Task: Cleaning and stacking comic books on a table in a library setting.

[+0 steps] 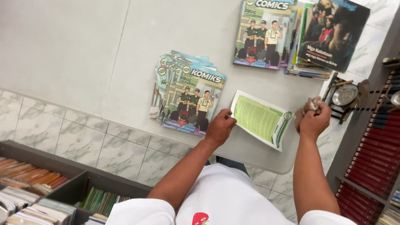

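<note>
My left hand (219, 126) rests on the grey table (125, 54), fingertips pinching the left edge of a green-and-white booklet (261, 119) that lies face down. My right hand (313, 118) is closed around a crumpled brownish cloth (311, 104) just right of that booklet. Left of my left hand a fanned stack of comic booklets (187, 98) with a cover of uniformed figures lies on the table.
At the table's far right sit another comic stack (263, 35) and a pile of magazines with a dark cover on top (333, 31). A shelf of red-spined books (375, 162) stands at right; bins of books (37, 187) sit lower left on the tiled floor.
</note>
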